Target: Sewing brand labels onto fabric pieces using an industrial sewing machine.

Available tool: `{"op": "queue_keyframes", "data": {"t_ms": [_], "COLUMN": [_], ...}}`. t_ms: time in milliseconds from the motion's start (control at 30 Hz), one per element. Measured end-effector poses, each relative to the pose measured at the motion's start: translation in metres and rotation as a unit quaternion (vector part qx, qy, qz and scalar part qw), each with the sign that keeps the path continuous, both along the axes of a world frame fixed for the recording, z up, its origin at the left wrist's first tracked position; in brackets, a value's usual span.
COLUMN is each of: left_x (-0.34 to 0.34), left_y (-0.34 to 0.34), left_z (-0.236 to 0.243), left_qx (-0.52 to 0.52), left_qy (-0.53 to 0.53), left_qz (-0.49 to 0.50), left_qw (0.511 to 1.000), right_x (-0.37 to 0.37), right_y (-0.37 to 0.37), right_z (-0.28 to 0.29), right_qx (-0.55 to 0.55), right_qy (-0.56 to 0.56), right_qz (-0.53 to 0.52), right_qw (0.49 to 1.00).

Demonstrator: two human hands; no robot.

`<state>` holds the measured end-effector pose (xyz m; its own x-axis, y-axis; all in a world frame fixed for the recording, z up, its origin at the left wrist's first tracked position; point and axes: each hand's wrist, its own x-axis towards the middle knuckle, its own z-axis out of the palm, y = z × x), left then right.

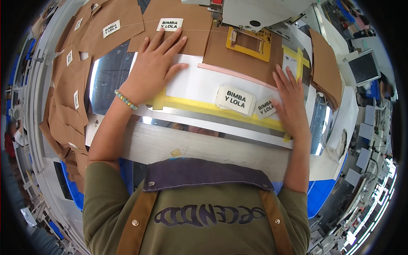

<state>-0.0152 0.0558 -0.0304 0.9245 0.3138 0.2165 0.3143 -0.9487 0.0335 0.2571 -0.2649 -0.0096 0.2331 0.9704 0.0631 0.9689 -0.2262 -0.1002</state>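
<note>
My left hand lies spread over a brown fabric piece, its fingertips at the lower edge of a white label. Stretched out flat, the fingers of my right hand rest by the right edge of another brown panel, near yellow tape. That panel lies under the sewing machine head, where a yellow rectangular frame sits on it. Below the panel is a stack of white printed labels. A loose label lies beside the stack, close to my right thumb.
Brown pieces bearing labels, linked by threads, pile up on the left. More brown panels are stacked at the right. A yellow-taped white sheet covers part of the table. A dark-screened control panel stands farther right.
</note>
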Motion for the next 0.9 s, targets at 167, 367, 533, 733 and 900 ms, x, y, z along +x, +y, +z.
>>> {"op": "queue_keyframes", "data": {"t_ms": [167,367,533,733,900], "left_x": [-0.011,-0.012,-0.004,0.005,0.008], "left_y": [0.015,0.017,0.014,-0.015,-0.019], "left_z": [0.010,0.006,0.000,0.012,0.015], "left_qx": [-0.016,-0.010,0.048,-0.030,-0.062], "left_qy": [0.008,-0.010,-0.026,-0.055,0.015], "left_qz": [-0.003,0.003,0.009,-0.146,-0.196], "left_qw": [1.000,1.000,0.998,0.987,0.979], "right_x": [0.002,0.002,0.002,0.000,-0.001], "right_y": [0.001,0.000,-0.002,-0.001,0.000], "right_z": [0.000,-0.003,-0.002,0.000,0.001], "right_qx": [-0.021,0.053,0.021,0.019,0.008], "right_qy": [0.000,0.035,0.014,0.014,0.001], "right_qz": [-0.009,-0.016,-0.011,-0.011,0.001], "right_qw": [1.000,0.998,1.000,1.000,1.000]}}
